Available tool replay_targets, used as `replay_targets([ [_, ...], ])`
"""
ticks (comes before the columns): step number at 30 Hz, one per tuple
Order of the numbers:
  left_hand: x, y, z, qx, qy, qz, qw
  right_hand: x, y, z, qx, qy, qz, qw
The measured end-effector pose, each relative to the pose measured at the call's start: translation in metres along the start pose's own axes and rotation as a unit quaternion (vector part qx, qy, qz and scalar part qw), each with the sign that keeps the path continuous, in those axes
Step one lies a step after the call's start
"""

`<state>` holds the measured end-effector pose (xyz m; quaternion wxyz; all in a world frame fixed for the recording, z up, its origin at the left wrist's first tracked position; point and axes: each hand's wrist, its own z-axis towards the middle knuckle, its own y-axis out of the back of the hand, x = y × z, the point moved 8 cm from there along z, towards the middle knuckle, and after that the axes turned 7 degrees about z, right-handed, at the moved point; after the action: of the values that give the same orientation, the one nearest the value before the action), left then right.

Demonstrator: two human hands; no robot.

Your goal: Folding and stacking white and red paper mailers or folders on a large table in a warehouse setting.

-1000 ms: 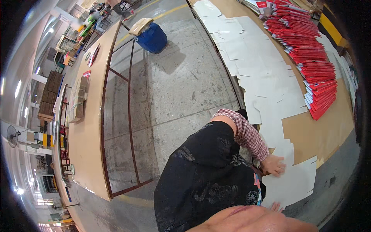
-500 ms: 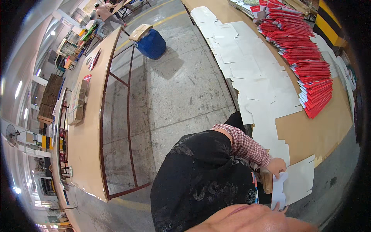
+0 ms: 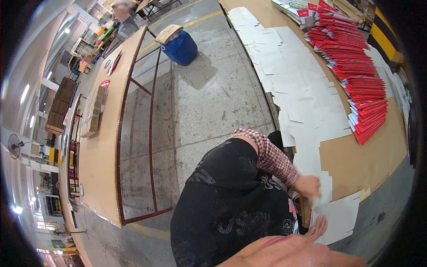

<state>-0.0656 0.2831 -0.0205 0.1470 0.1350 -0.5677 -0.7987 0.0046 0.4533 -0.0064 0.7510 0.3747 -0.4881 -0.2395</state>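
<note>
On a white paperboard sheet (image 3: 341, 217) at the near end of the tan worktop (image 3: 358, 167), the right hand (image 3: 317, 228) lies with fingers extended, near the curled left hand (image 3: 308, 186), its grip indeterminable, with overlapping white sheets (image 3: 307, 98) and red paper packets (image 3: 365, 89) beyond.

The left arm (image 3: 278, 158) bends; the left hand (image 3: 307, 184), blurred, curls its fingers (image 3: 316, 189) above the worktop (image 3: 356, 164) near side, where the right hand (image 3: 316, 230) extends slightly parted fingers.
</note>
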Motion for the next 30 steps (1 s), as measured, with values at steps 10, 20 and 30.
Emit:
replay_targets([
  [10,-0.054,-0.013,0.018,-0.054,0.014,0.025,0.998,-0.029,-0.007,-0.039,0.034,0.008,-0.228,0.973],
  [20,-0.104,-0.033,0.042,-0.049,-0.186,-0.126,0.973,-0.01,0.005,-0.02,-0.117,-0.049,-0.123,0.984],
  [30,0.003,-0.002,-0.019,0.032,-0.014,0.051,0.998,0.027,0.001,0.044,0.094,-0.068,-0.138,0.984],
])
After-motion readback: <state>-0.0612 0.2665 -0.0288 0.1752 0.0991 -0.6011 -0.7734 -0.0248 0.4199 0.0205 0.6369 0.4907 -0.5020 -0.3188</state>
